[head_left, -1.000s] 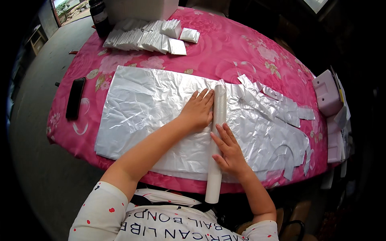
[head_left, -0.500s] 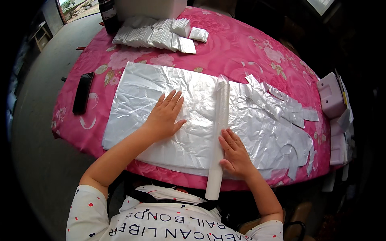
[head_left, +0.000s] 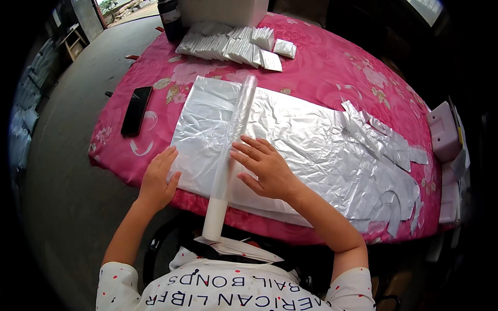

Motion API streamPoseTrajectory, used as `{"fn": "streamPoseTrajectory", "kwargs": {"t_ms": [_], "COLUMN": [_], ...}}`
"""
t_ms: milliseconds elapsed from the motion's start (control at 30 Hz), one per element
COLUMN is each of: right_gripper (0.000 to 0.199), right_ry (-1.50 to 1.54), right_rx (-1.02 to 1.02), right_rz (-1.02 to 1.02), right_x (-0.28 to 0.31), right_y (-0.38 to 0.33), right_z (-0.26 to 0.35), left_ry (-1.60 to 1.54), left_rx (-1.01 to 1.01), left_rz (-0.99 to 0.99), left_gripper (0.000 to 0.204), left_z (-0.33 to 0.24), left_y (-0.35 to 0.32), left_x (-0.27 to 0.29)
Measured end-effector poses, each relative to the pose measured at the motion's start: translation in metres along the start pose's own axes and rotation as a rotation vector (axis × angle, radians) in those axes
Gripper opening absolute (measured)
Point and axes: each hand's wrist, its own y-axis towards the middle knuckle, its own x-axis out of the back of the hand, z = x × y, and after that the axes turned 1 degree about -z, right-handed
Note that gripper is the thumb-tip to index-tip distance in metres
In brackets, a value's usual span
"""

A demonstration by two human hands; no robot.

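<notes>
A stack of thin, clear, crinkled plastic sheets [head_left: 301, 140] lies flat before me, its right end cut into strips and handle-like shapes. Across its left part lies a long white roll [head_left: 217, 207], wrapped in clear film over its far portion and sticking out past the table's near edge. My right hand [head_left: 267, 168] is open, its fingertips at the right side of the roll. At the near left border of the sheets my left hand [head_left: 158, 176] rests with fingers stretched out, holding nothing.
A black phone [head_left: 136, 111] lies on the pink flowered tablecloth [head_left: 321, 57] at the left. Toward the back are rows of small folded plastic packets [head_left: 223, 45], a dark jar [head_left: 170, 20] and a white box [head_left: 223, 10]. Pale pink foam pieces [head_left: 445, 132] stand at the right edge.
The roll has moved left across the sheets, with my right hand following it. My left hand has slid from the middle of the sheets to their near left border. The view has shifted slightly.
</notes>
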Motion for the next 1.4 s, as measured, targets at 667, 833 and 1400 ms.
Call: {"fn": "streamPoseTrajectory", "kwargs": {"t_ms": [667,833,1400], "right_gripper": [0.075,0.077,0.053], "right_ry": [0.377,1.895,1.687], "right_rx": [-0.505,-0.651,-0.607], "right_rz": [-0.662,-0.464,-0.562], "right_x": [-0.135,-0.053,-0.026], "right_y": [0.122,0.104,0.028], "right_z": [0.046,0.049,0.054], "left_ry": [-0.874,-1.966,-1.694], "left_rx": [0.705,0.576,0.551], "left_rz": [0.173,0.381,0.774], "left_gripper": [0.065,0.072,0.063], "left_z": [-0.034,-0.057,-0.067], "left_y": [-0.065,-0.054,-0.017], "left_x": [-0.010,-0.005,-0.038]}}
